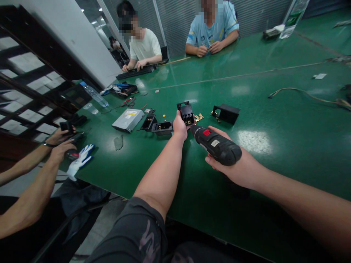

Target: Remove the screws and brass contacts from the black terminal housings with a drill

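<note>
Holding anything, the left hand (179, 128)?

Yes. Its fingers are curled around a small black plastic socket housing (186, 112), held upright over the green table (274, 109). Whether the housing's base touches the tabletop I cannot tell.

And the right hand (236, 170)?

It is wrapped from beneath around a black cordless screwdriver with a red switch (216, 145). The tool's nose points at the housing and reaches it just beside the left thumb. The bit itself is hidden.

What lies close by?

Small brass contact pieces (199, 117) lie just right of the housing, and past them an open black plastic shell (226, 113). To the left are two more black housings (157, 125) side by side, with a flat silver metal box (128, 119) beyond them.

Anyone else at the table?

A co-worker's hands (61, 142) are at the left edge, closed on something dark, and a white and blue work glove (80, 157) lies beside them. Two more people sit at the far end with their hands on the tabletop.
</note>
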Action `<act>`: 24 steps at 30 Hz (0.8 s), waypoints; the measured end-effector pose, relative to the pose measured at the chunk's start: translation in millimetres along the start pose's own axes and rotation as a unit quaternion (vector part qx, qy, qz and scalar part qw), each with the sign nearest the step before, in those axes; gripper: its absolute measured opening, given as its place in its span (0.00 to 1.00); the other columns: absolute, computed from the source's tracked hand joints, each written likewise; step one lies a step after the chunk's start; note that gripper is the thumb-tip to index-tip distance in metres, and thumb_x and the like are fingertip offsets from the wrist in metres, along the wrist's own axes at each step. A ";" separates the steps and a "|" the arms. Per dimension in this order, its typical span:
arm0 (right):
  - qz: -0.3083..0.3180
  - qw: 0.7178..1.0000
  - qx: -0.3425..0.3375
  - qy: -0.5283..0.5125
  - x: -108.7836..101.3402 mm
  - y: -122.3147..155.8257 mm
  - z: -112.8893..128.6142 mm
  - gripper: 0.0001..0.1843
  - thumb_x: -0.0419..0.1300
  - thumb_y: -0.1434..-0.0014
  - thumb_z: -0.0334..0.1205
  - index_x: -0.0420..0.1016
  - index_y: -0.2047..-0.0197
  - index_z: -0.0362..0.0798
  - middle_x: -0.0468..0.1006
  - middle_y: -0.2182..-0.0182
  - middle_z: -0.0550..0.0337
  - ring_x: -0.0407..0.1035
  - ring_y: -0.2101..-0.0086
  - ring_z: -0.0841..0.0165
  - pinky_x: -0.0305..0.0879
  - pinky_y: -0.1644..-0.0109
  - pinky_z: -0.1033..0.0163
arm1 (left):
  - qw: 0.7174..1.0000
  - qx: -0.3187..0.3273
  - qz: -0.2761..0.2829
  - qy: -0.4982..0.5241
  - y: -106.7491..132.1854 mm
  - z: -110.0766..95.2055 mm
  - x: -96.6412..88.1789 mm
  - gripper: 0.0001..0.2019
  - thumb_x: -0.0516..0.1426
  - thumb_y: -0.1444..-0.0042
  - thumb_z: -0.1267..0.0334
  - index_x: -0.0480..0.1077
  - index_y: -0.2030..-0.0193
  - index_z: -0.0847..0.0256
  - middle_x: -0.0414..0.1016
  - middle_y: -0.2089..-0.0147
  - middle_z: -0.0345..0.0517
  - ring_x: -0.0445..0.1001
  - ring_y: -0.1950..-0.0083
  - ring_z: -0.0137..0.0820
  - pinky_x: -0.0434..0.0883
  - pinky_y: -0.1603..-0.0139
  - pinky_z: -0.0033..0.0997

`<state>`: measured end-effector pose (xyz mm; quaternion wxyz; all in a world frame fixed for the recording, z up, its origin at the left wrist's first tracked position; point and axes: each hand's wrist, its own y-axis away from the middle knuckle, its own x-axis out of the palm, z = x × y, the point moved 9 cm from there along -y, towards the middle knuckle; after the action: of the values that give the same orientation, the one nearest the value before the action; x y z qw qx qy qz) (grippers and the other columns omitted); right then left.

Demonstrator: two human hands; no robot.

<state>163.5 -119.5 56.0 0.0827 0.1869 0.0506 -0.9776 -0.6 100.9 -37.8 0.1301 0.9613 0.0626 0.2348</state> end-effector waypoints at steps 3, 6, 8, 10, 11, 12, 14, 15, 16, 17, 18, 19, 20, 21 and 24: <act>0.003 1.000 0.002 -0.002 0.5 0.3 -0.4 0.56 0.70 0.33 0.49 0.51 0.10 0.55 0.89 0.52 0.52 0.86 0.56 0.49 0.82 0.46 0.40 | 1.000 -0.005 0.004 0.004 1.2 0.3 0.6 0.33 0.49 0.19 0.36 0.84 0.39 0.63 0.87 0.64 0.50 0.83 0.70 0.34 0.79 0.59 0.34; 0.000 1.000 -0.002 -0.001 0.1 0.5 0.3 0.56 0.70 0.33 0.49 0.50 0.10 0.55 0.89 0.53 0.53 0.86 0.55 0.48 0.82 0.43 0.38 | 1.000 -0.003 0.004 0.003 0.5 0.1 0.7 0.33 0.49 0.18 0.37 0.84 0.39 0.62 0.87 0.63 0.49 0.82 0.70 0.35 0.79 0.60 0.35; -0.001 1.000 -0.001 -0.002 0.1 0.5 0.1 0.56 0.70 0.33 0.49 0.50 0.10 0.56 0.89 0.53 0.53 0.86 0.55 0.48 0.82 0.43 0.38 | 1.000 0.005 0.005 -0.002 -0.6 -0.7 0.9 0.32 0.48 0.18 0.39 0.84 0.40 0.62 0.87 0.63 0.49 0.82 0.70 0.35 0.79 0.60 0.35; -0.001 1.000 -0.001 -0.003 0.2 0.6 0.2 0.56 0.70 0.34 0.50 0.51 0.10 0.56 0.89 0.52 0.53 0.86 0.55 0.49 0.82 0.43 0.39 | 1.000 0.008 0.005 -0.004 -1.4 -1.1 1.0 0.32 0.48 0.18 0.40 0.84 0.41 0.63 0.87 0.63 0.49 0.82 0.70 0.35 0.78 0.61 0.36; -0.001 1.000 -0.002 -0.003 0.2 0.6 0.5 0.56 0.70 0.34 0.49 0.51 0.10 0.56 0.89 0.52 0.53 0.86 0.55 0.49 0.82 0.43 0.39 | 1.000 0.007 0.002 -0.004 -1.6 -0.8 0.7 0.32 0.48 0.18 0.39 0.84 0.41 0.62 0.87 0.63 0.50 0.82 0.69 0.35 0.78 0.60 0.35; -0.002 1.000 -0.004 -0.003 0.1 0.7 1.0 0.55 0.70 0.33 0.49 0.51 0.10 0.56 0.89 0.52 0.53 0.86 0.56 0.50 0.82 0.44 0.40 | 1.000 0.004 -0.002 -0.002 -1.5 -0.4 0.2 0.32 0.48 0.18 0.39 0.84 0.41 0.62 0.87 0.63 0.50 0.82 0.69 0.35 0.78 0.60 0.35; -0.003 1.000 -0.008 0.000 -0.4 0.7 1.9 0.55 0.70 0.34 0.49 0.52 0.10 0.56 0.89 0.52 0.53 0.86 0.56 0.50 0.82 0.45 0.41 | 1.000 -0.004 -0.008 0.004 -0.8 0.3 -0.8 0.32 0.49 0.19 0.38 0.84 0.40 0.63 0.87 0.63 0.50 0.83 0.69 0.35 0.79 0.59 0.35; -0.005 1.000 -0.009 0.003 -0.7 0.7 2.2 0.55 0.70 0.34 0.48 0.53 0.11 0.55 0.89 0.53 0.53 0.86 0.57 0.50 0.82 0.46 0.41 | 1.000 -0.007 -0.009 0.007 -0.4 0.5 -0.8 0.32 0.50 0.19 0.37 0.84 0.39 0.63 0.87 0.63 0.50 0.83 0.69 0.35 0.79 0.59 0.35; -0.006 1.000 -0.010 0.005 -1.0 0.6 2.3 0.54 0.70 0.34 0.48 0.53 0.11 0.55 0.90 0.53 0.53 0.86 0.57 0.50 0.82 0.48 0.42 | 1.000 -0.009 -0.008 0.011 -0.1 0.6 -0.6 0.33 0.50 0.19 0.37 0.83 0.38 0.63 0.87 0.63 0.50 0.83 0.69 0.35 0.80 0.59 0.35; -0.007 1.000 -0.011 0.006 -1.2 0.5 2.6 0.55 0.70 0.34 0.48 0.53 0.11 0.55 0.90 0.53 0.53 0.86 0.57 0.50 0.83 0.48 0.43 | 1.000 -0.010 -0.008 0.015 0.0 0.7 -0.4 0.33 0.50 0.20 0.36 0.83 0.37 0.63 0.87 0.63 0.50 0.84 0.69 0.35 0.80 0.58 0.36; -0.008 1.000 -0.013 0.005 -1.4 0.4 3.0 0.55 0.70 0.34 0.48 0.53 0.11 0.55 0.90 0.54 0.53 0.86 0.58 0.51 0.83 0.49 0.43 | 1.000 -0.011 -0.009 0.017 0.0 0.8 -0.6 0.33 0.50 0.20 0.36 0.83 0.36 0.63 0.87 0.63 0.50 0.84 0.68 0.36 0.81 0.58 0.36; -0.009 1.000 -0.014 0.005 -1.6 0.2 3.4 0.55 0.70 0.34 0.48 0.53 0.11 0.55 0.90 0.54 0.54 0.87 0.58 0.51 0.83 0.49 0.43 | 1.000 -0.012 -0.011 0.017 -0.3 1.1 -1.1 0.33 0.50 0.20 0.36 0.83 0.36 0.62 0.87 0.63 0.50 0.85 0.68 0.36 0.81 0.58 0.36; -0.010 1.000 -0.015 0.004 -1.7 0.1 3.7 0.54 0.70 0.34 0.48 0.53 0.11 0.55 0.90 0.55 0.54 0.87 0.57 0.50 0.83 0.48 0.43 | 1.000 -0.013 -0.013 0.016 -0.7 1.5 -1.7 0.33 0.51 0.20 0.36 0.83 0.36 0.62 0.88 0.63 0.50 0.86 0.67 0.37 0.82 0.58 0.36; -0.011 1.000 -0.015 0.004 -1.8 0.1 4.0 0.54 0.71 0.34 0.48 0.54 0.11 0.55 0.90 0.55 0.54 0.87 0.57 0.50 0.83 0.47 0.43 | 1.000 -0.014 -0.015 0.014 -1.3 1.9 -2.3 0.33 0.50 0.20 0.36 0.83 0.36 0.62 0.88 0.63 0.50 0.86 0.66 0.37 0.82 0.58 0.36; -0.011 1.000 -0.010 0.008 -1.8 0.3 3.3 0.54 0.70 0.34 0.48 0.54 0.11 0.55 0.90 0.55 0.54 0.87 0.57 0.49 0.83 0.46 0.41 | 1.000 -0.012 -0.010 0.011 -2.5 2.3 -2.3 0.32 0.50 0.19 0.37 0.83 0.37 0.62 0.88 0.63 0.50 0.85 0.67 0.36 0.81 0.60 0.35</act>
<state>164.1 -120.0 59.7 0.0731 0.1936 0.0626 -0.9764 -1.7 102.4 -41.4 0.1430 0.9563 0.0712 0.2448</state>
